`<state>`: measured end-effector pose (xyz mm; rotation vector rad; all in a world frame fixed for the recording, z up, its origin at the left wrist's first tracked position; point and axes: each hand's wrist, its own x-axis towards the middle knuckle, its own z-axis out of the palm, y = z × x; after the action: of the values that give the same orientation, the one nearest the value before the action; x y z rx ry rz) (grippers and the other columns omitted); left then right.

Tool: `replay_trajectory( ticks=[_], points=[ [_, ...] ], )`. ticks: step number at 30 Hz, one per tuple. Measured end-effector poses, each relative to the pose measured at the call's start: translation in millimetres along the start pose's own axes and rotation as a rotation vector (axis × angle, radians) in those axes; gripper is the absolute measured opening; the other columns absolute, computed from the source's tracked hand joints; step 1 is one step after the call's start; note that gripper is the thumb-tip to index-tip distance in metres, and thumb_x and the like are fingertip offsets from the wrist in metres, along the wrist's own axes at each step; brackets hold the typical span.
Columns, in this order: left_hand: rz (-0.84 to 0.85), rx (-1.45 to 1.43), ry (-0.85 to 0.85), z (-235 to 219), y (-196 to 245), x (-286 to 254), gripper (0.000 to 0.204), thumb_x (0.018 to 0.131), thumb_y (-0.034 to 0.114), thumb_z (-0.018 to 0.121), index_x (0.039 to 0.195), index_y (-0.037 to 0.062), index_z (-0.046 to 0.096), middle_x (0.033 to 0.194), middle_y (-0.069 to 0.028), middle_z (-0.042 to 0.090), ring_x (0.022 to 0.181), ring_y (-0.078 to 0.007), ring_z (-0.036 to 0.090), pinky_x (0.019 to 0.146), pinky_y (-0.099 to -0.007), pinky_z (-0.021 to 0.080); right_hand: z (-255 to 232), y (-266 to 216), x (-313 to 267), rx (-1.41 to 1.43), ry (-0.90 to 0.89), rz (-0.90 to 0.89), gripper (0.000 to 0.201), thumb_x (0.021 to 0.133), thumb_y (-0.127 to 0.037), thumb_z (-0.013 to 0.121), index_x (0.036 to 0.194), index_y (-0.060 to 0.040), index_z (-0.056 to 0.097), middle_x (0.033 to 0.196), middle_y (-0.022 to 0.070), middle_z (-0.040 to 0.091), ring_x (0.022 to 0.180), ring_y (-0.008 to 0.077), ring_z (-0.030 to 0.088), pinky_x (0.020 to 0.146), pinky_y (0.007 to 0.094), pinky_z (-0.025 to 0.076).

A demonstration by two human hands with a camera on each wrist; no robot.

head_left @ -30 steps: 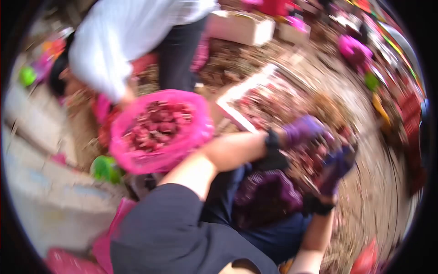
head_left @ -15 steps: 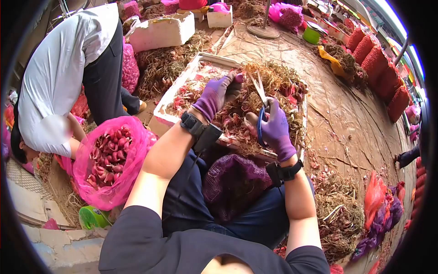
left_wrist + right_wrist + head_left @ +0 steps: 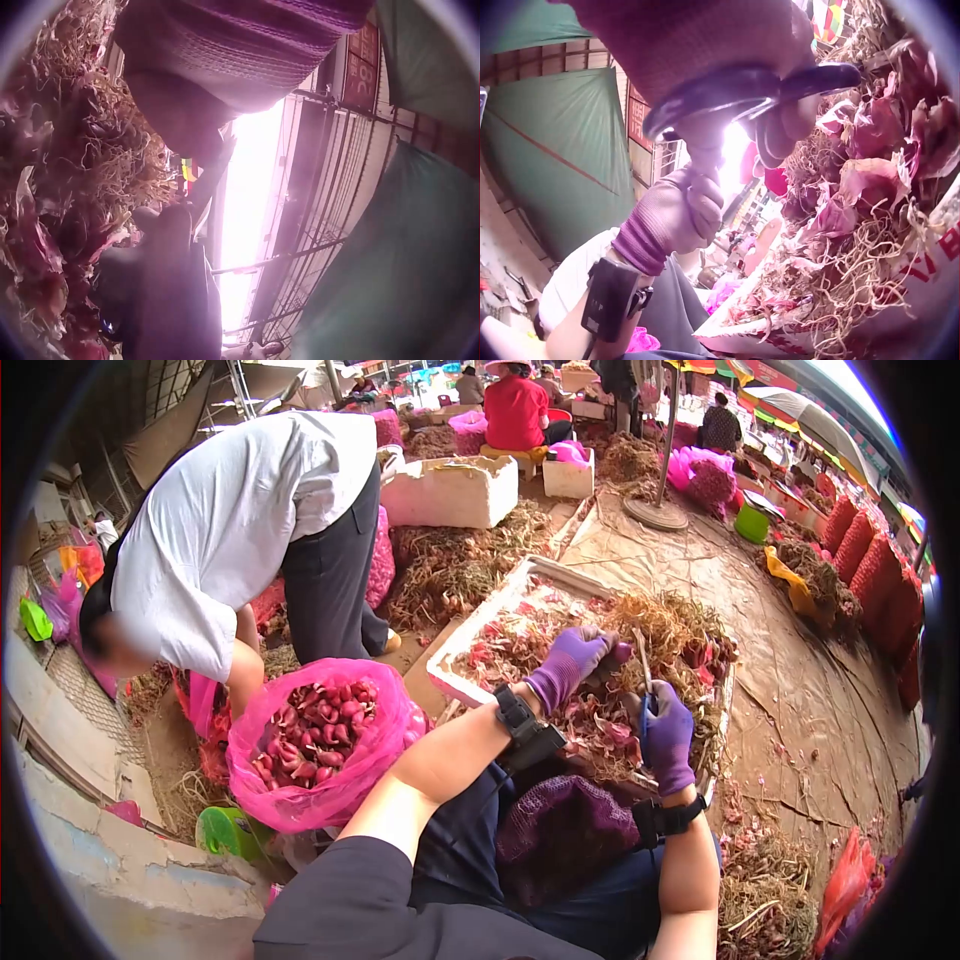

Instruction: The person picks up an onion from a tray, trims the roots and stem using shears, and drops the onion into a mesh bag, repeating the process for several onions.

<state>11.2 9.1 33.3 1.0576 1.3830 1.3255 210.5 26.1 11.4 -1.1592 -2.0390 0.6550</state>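
My left hand [image 3: 570, 668], in a purple glove with dark fingers, pinches a small red shallot [image 3: 622, 652] over the white foam box [image 3: 447, 672]. Scissors [image 3: 641, 644] with blue handles are gripped in my gloved right hand [image 3: 670, 738], blades pointing up and away beside the shallot. The right wrist view shows a dark handle loop [image 3: 705, 101] around the fingers. Below both hands lies a heap of dry roots and shallot skins [image 3: 600, 735] in the box. In the left wrist view the hand [image 3: 217, 67] hides most of what it holds.
A purple mesh bag [image 3: 525, 830] sits between my knees. Left of me stands a pink bag [image 3: 300, 815] with peeled-looking red shallots [image 3: 315, 735]. A person in a white shirt [image 3: 225, 510] bends close behind it. Full red sacks [image 3: 875, 575] line the right side.
The head view has swung up and left after a blurred moment, so the scene sits lower and further right. Shallot and scissors stay in the same hands; the scissor blades look closer together.
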Motion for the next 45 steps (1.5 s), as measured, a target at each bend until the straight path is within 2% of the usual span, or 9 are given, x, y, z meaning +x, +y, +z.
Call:
replay_trajectory(
  ticks=[4,8,11,21,24,25,28,38,45],
  points=[
    [-0.06,-0.025,-0.005,2,1,0,0.038,0.097,0.04,0.055,0.088,0.0065,0.069,0.073,-0.0037,0.068,0.06,-0.0115,0.065,0.052,-0.0239,0.052,0,8,6,0.274,0.063,0.102,0.032,0.085,-0.025,0.074,0.102,-0.0036,0.058,0.072,0.0035,0.061,0.064,0.0099,0.056,0.058,0.0289,0.046],
    [-0.062,0.005,-0.017,7,-2,0,0.04,0.095,0.043,0.057,0.092,0.005,0.069,0.072,-0.0038,0.067,0.059,-0.0111,0.063,0.052,-0.0247,0.052,-2,-7,1,0.605,0.037,0.158,0.037,0.082,-0.018,0.076,0.109,-0.0032,0.056,0.076,0.0039,0.061,0.066,0.0085,0.055,0.06,0.0276,0.047],
    [-0.041,0.043,-0.065,17,-14,1,0.035,0.095,0.037,0.058,0.093,0.004,0.069,0.073,-0.0035,0.067,0.059,-0.0094,0.062,0.051,-0.0237,0.05,4,-4,-3,0.32,0.234,-0.16,0.041,0.079,-0.012,0.077,0.112,-0.0043,0.054,0.079,0.0023,0.061,0.066,0.0071,0.053,0.061,0.026,0.047],
    [0.112,0.269,-0.126,27,-11,-11,0.027,0.094,0.027,0.06,0.086,0.0035,0.07,0.071,-0.002,0.067,0.058,-0.0076,0.058,0.051,-0.0246,0.046,0,10,4,0.537,0.125,0.083,0.027,0.08,-0.001,0.067,0.106,-0.0048,0.06,0.072,-0.003,0.049,0.063,0.0077,0.047,0.059,0.0238,0.043],
    [0.798,0.663,-0.007,19,-48,27,0.029,0.093,0.03,0.06,0.082,0.0048,0.069,0.067,-0.004,0.062,0.059,-0.0112,0.057,0.054,-0.0278,0.048,-2,26,12,0.425,0.274,-0.01,0.027,0.082,0.003,0.061,0.108,-0.0049,0.06,0.078,-0.0037,0.05,0.068,0.0062,0.046,0.058,0.0222,0.041],
    [0.379,0.226,-0.178,18,-24,10,0.025,0.092,0.026,0.061,0.083,0.0041,0.068,0.073,-0.0041,0.063,0.062,-0.012,0.059,0.053,-0.028,0.047,-12,12,11,0.503,0.276,0.004,0.023,0.084,0.002,0.061,0.106,-0.0055,0.059,0.078,-0.003,0.049,0.068,0.006,0.047,0.058,0.0219,0.041],
    [0.022,-0.109,-0.188,11,4,-12,0.033,0.098,0.032,0.054,0.099,0.0014,0.067,0.082,-0.008,0.067,0.07,-0.0164,0.067,0.064,-0.0297,0.058,-20,14,16,0.834,0.173,0.142,0.021,0.088,-0.009,0.066,0.106,-0.006,0.056,0.078,-0.0032,0.05,0.067,0.0051,0.048,0.056,0.0209,0.042],
    [-0.054,0.067,-0.012,9,3,-9,0.032,0.095,0.035,0.059,0.09,0.0055,0.07,0.071,-0.0043,0.068,0.056,-0.0113,0.063,0.051,-0.0247,0.051,0,-11,-3,0.267,0.165,-0.126,0.05,0.079,-0.023,0.078,0.116,-0.0037,0.05,0.08,0.0091,0.063,0.066,0.0196,0.061,0.061,0.0351,0.049],
    [-0.071,0.15,-0.225,21,5,-17,0.032,0.098,0.03,0.055,0.087,0.0044,0.07,0.07,-0.001,0.067,0.057,-0.0075,0.059,0.051,-0.0221,0.046,7,5,7,0.381,0.289,-0.178,0.039,0.077,-0.006,0.073,0.112,-0.0079,0.057,0.077,0.0034,0.06,0.065,0.0125,0.056,0.06,0.0294,0.048]
  ],
)
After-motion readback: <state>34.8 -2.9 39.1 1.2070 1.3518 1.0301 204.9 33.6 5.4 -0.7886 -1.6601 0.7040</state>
